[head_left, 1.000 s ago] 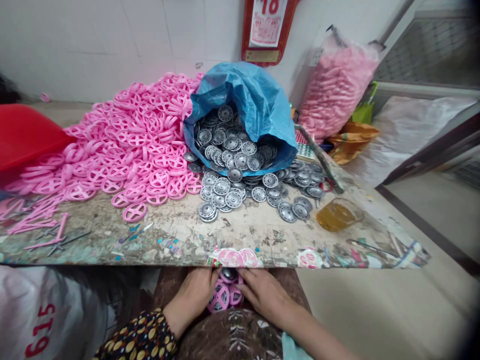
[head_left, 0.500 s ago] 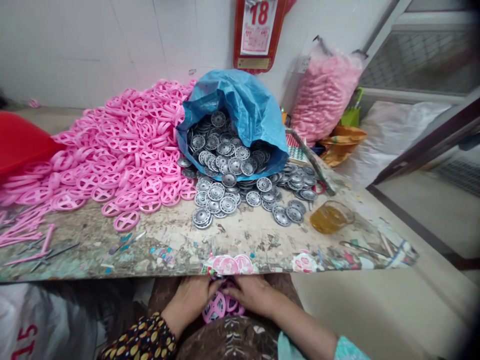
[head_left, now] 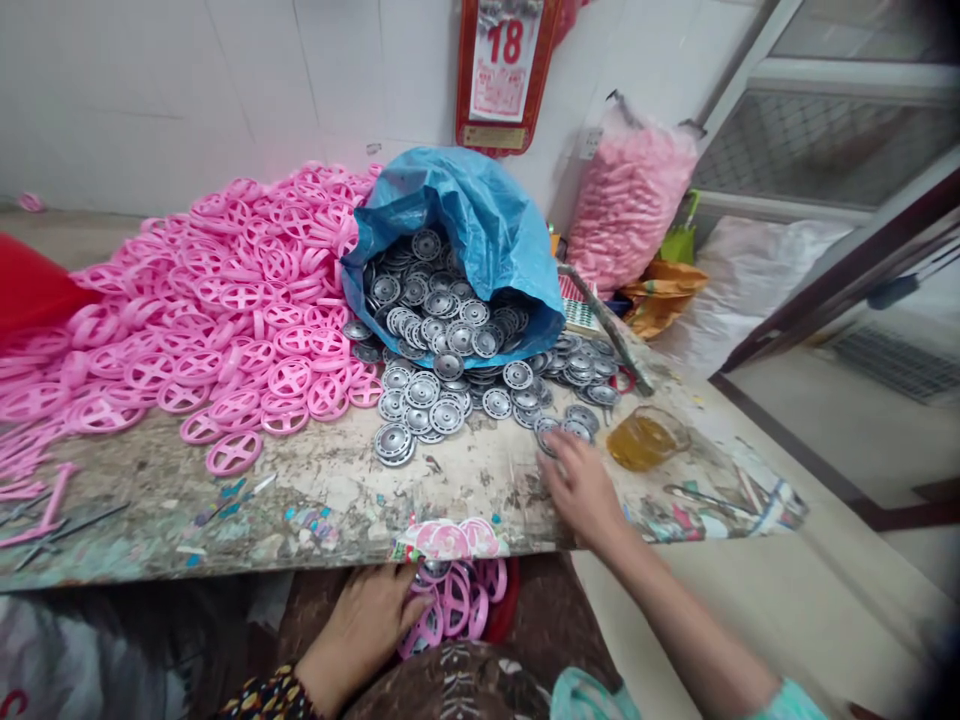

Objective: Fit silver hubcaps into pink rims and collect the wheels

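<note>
My left hand [head_left: 367,612] is low in my lap, its thumb over the edge of the pink spoked wheels [head_left: 454,600] there; its fingertips are partly hidden near the table edge, and it seems to grip one wheel. Grey discs show inside some of these wheels. Over the table's front, my right hand [head_left: 585,490] reaches out with its fingers apart, the fingertips at a loose grey hubcap-like disc [head_left: 547,428]. More grey discs [head_left: 446,415] lie in front of a blue bag [head_left: 502,235] whose mouth faces me, full of the same discs.
A large heap of pink wheels [head_left: 247,290] covers the table's left side, with a red container [head_left: 37,290] beyond it. Pink rods [head_left: 56,500] lie at the front left. A glass cup of amber liquid [head_left: 646,440] stands right of my right hand. Something red [head_left: 504,605] sits under the lap wheels.
My right hand has left the wheels in my lap and moved up and right to the grey discs on the table. My left hand stays at the lap wheels. The view has shifted slightly.
</note>
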Motion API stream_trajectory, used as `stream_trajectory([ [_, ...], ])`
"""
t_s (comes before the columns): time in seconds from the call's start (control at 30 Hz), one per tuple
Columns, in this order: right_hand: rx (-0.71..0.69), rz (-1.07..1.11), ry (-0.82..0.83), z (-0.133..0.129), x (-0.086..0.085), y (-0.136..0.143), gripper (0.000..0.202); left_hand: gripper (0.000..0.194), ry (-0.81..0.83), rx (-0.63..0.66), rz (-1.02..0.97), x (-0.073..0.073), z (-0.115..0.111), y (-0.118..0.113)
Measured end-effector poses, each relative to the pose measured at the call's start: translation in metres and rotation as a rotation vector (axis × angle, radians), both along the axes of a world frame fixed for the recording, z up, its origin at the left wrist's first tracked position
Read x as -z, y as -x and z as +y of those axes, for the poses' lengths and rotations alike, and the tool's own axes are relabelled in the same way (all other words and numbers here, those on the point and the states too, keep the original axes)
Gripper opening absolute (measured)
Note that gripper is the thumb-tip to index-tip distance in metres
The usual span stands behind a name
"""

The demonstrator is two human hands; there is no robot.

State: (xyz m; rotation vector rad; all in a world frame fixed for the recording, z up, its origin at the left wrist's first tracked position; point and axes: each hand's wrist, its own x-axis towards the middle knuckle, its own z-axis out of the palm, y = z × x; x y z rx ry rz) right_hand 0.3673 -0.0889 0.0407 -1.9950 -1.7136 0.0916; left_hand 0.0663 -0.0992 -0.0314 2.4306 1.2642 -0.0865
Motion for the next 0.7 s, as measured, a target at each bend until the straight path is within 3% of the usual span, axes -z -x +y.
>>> stream_trajectory([
  [0.1,0.349,-0.13,0.14,0.046,0.006,-0.024,0.067,0.037,-0.023,-0.005,-0.009,0.001,0.0,0.002],
  [0.2,0.42,-0.179,0.29,0.069,0.011,-0.027,0.072,0.038,-0.077,0.022,-0.086,0.005,-0.001,0.012],
  [0.3,0.342,-0.25,0.305,0.067,0.016,-0.014,0.065,0.037,-0.226,0.128,-0.213,0.002,-0.007,0.028],
  [0.47,0.115,-0.307,0.219,0.045,0.022,0.032,0.056,0.029,-0.481,0.287,-0.466,-0.023,-0.016,0.045],
  [0.6,-0.083,-0.289,0.2,0.038,0.025,0.072,0.054,0.028,-0.504,0.183,-0.591,-0.04,-0.001,0.047],
  [0.7,-0.174,-0.262,0.191,0.037,0.027,0.092,0.056,0.031,-0.607,-0.048,-0.578,-0.05,0.036,0.054],
])
